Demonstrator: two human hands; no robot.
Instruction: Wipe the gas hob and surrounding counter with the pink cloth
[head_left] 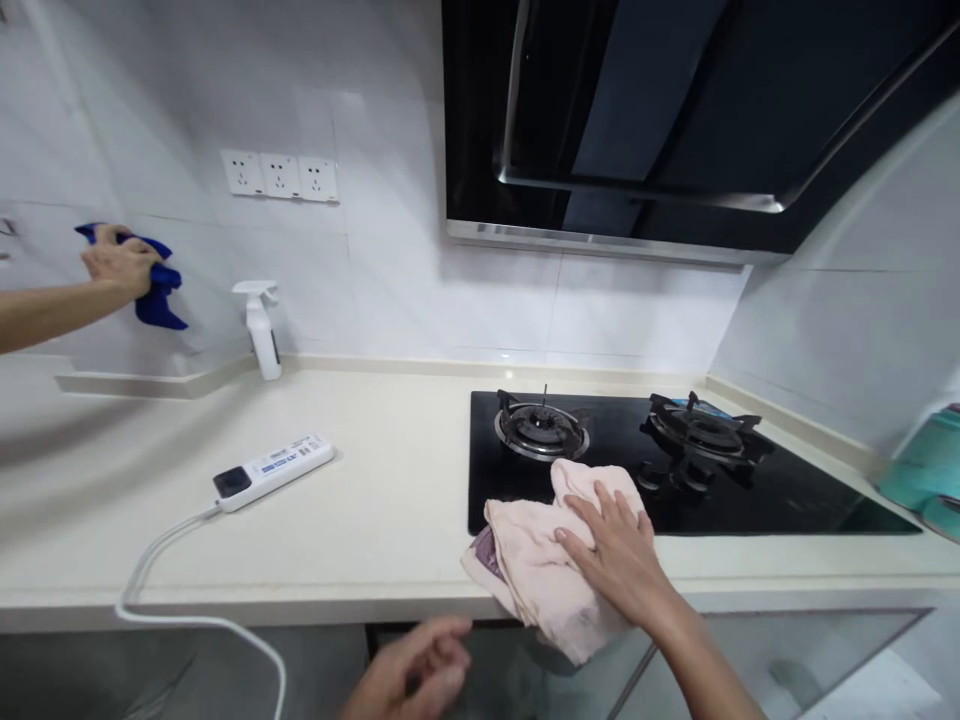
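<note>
My right hand (616, 548) lies flat with fingers spread on a pale pink cloth (534, 565), pressing it on the front left corner of the black gas hob (780, 490) and the counter edge. Part of the cloth hangs over the counter's front. My left hand (414, 668) hovers below the counter front with fingers loosely curled; nothing shows in it.
Another person's hand (118, 262) holds a blue cloth (159, 285) against the white wall tiles at far left. A white spray bottle (261, 330) stands by the wall. A white power strip (274, 472) with its cable lies on the cream counter (390, 520). A black extractor hood (675, 120) hangs above.
</note>
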